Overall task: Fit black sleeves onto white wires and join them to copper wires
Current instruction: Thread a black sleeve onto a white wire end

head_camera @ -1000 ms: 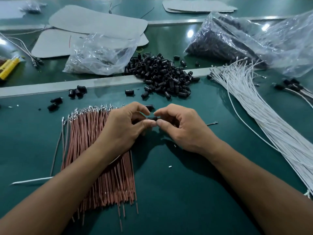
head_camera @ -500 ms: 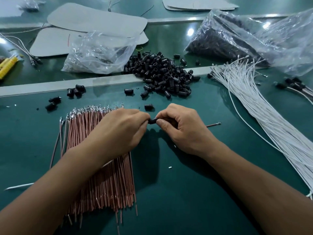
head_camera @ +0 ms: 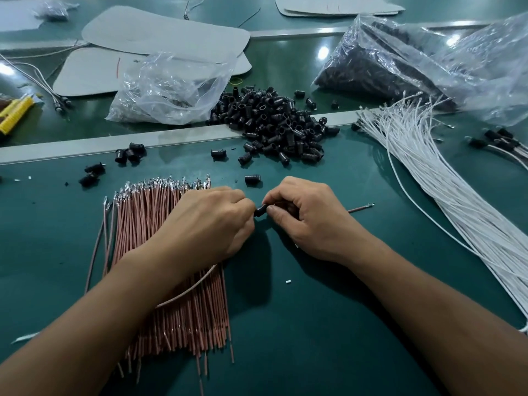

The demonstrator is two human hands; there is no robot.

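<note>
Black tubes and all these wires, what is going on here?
A person is assembling wires at a green bench. The left hand and right hand pinch one black sleeve between them, and a copper wire sticks out past the right hand. Heaps of loose sleeves, copper wires and white wires lie around.

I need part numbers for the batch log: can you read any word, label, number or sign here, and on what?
No text here can be read.
On the near grey sheet: a red stroke, no letters.
On the far grey sheet: red marks, too small to read.
On the clear bag and the bag of black parts: no print visible.
</note>
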